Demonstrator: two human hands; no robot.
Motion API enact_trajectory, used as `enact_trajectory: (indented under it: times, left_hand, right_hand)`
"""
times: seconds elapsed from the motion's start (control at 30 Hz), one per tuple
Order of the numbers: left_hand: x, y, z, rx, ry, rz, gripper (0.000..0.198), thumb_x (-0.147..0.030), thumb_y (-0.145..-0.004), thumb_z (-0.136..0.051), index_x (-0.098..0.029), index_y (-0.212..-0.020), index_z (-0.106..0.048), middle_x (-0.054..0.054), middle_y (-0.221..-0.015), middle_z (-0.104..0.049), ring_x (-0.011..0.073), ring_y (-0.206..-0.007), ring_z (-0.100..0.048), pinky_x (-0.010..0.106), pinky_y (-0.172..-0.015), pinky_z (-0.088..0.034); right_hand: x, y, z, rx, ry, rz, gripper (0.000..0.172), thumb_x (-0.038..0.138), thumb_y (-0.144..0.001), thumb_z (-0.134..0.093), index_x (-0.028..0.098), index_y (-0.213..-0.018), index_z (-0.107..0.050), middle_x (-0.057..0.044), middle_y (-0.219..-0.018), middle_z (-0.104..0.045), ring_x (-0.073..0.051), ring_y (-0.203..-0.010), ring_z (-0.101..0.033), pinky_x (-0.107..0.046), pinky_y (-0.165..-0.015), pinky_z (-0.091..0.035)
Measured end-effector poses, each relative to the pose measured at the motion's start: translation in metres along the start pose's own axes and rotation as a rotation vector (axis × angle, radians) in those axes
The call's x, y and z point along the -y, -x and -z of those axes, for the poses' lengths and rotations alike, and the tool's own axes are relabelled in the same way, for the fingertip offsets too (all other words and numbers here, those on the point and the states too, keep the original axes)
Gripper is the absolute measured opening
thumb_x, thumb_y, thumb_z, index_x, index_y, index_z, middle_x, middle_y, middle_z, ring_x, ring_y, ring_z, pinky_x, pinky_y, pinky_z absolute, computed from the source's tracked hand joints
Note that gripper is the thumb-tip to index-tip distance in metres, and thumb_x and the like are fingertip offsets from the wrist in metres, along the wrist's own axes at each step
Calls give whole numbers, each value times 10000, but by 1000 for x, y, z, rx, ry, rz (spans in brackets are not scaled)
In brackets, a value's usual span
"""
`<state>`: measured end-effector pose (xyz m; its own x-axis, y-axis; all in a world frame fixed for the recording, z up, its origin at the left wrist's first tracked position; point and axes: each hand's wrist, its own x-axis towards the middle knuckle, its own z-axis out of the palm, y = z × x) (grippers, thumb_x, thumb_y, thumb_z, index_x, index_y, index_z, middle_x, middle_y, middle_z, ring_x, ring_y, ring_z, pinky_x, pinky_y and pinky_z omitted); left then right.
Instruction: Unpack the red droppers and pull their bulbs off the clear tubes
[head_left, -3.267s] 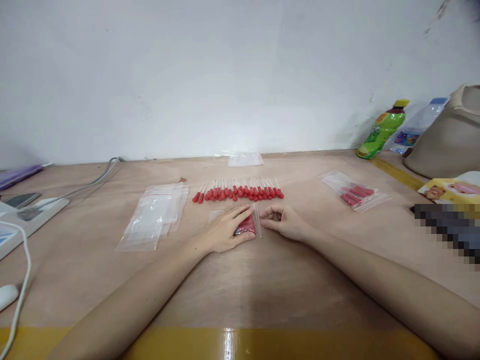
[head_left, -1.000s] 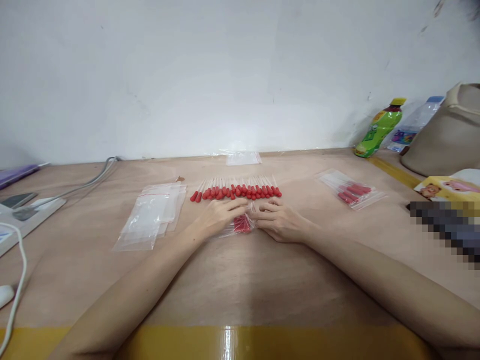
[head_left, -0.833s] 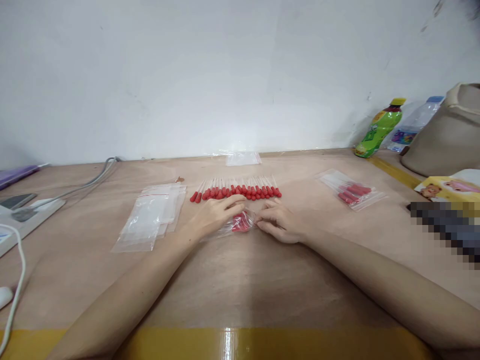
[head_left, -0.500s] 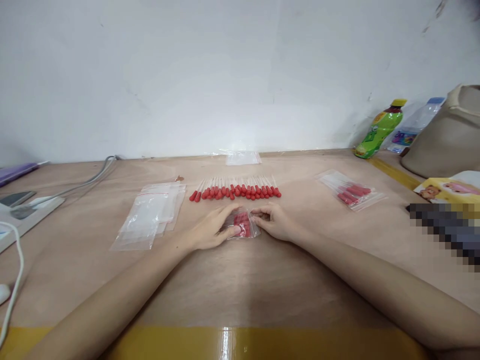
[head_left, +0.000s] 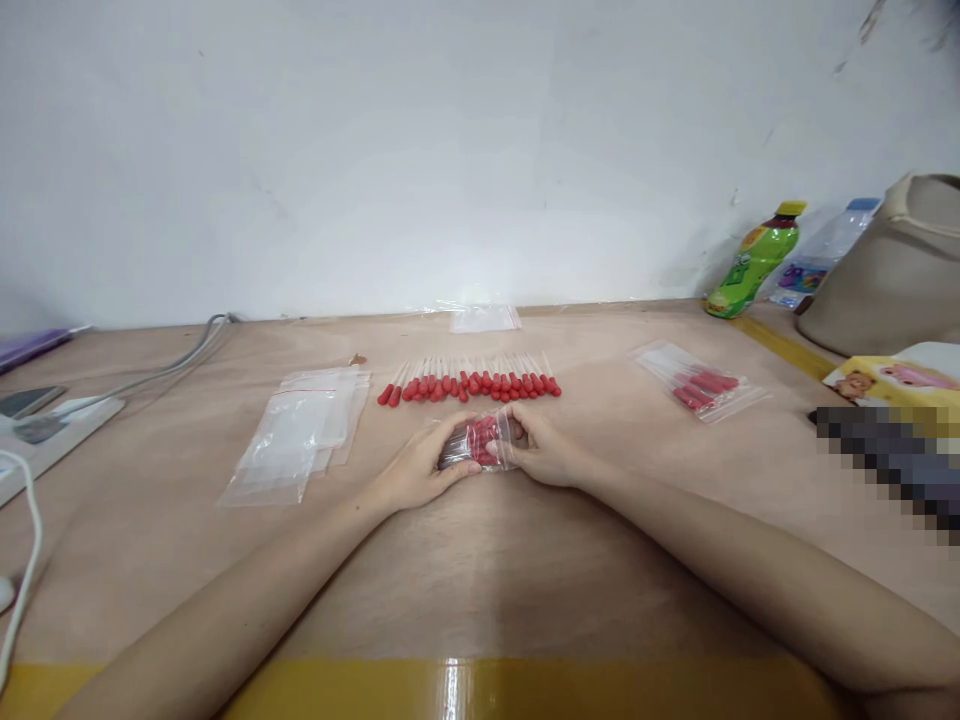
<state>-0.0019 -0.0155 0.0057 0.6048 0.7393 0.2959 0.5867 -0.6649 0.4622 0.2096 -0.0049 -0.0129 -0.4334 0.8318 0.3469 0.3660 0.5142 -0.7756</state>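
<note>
Head view has both hands meeting low over the middle of the table, and they share one clear plastic bag between them! Left hand curls around its left end, thumb along the near edge; right hand has the other end, thumb and fingers closed narrowly on the plastic. Red heads show through the bag, with the thin stems running toward the left palm. Now the margins: just beyond the fingers lies a row of red-headed sticks, a tight gap on that far side. Sideways it is roomier, with flat bags overlapping to the left and a filled bag well apart to the right. Toward the viewer, brown surface runs down to a shiny yellow band across the bottom. At the back, one flat packet lies near the pale wall. Right corner, and it's crowded: green bottle leaning, clear bottle behind it, beige bag beside them. Over left, a grey cable snakes toward the wall, and a white cable loops at the edge.
</note>
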Motion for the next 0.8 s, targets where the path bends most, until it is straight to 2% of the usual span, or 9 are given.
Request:
enact_trajectory:
  times: [0.17, 0.3, 0.5, 0.67, 0.73, 0.8]
  left_hand:
    - [-1, 1, 0, 5, 23, -23, 553, -391, -811, -538, -222, -1287, -312, 89, -1243, -488, 228, -1094, -494, 385, -902, -416]
    - [0, 2, 0, 27, 10, 4, 558, -418, -806, -536, -220, -1282, -322, 86, -1241, -489, 230, -1095, -493, 386, -901, -418]
    - [2, 3, 0, 52, 17, 52, 564, -437, -813, -518, -216, -1292, -317, 87, -1236, -494, 224, -1076, -501, 387, -889, -427]
    - [5, 6, -1, 38, 10, 74, 556, -449, -817, -505, -218, -1293, -333, 92, -1245, -491, 234, -1091, -493, 396, -890, -426]
    - [7, 7, -1, 36, 3, 78, 556, -455, -810, -510, -214, -1285, -348, 96, -1227, -503, 238, -1075, -503, 396, -874, -437]
    - [7, 7, 0, 35, -2, 77, 545, -455, -808, -512, -214, -1274, -364, 96, -1214, -513, 239, -1060, -512, 394, -863, -444]
  right_hand:
    - [0, -1, -2, 70, -168, 3, 228, 213, -754, -578, 193, -967, -498, -13, -859, -604, -125, -735, -564, -255, -642, -435]
    - [-6, -2, -7, 21, -216, -73, 150, 228, -769, -546, 190, -904, -493, 6, -753, -577, -101, -608, -524, -225, -531, -408]
    - [-9, -2, 1, -55, -257, -66, 148, 247, -734, -583, 187, -823, -480, 32, -685, -519, -70, -544, -448, -209, -503, -387]
    - [-14, -1, 30, -68, -473, -179, 287, 373, -673, -655, 192, -803, -476, 21, -717, -568, -78, -561, -520, -247, -553, -459]
    - [-16, -2, 51, -55, -503, -263, 322, 385, -635, -691, 186, -805, -504, 17, -691, -600, -90, -563, -553, -265, -571, -476]
    - [-18, -3, 77, -122, -458, -305, 339, 368, -599, -725, 181, -812, -538, 4, -690, -631, -107, -593, -583, -266, -580, -481]
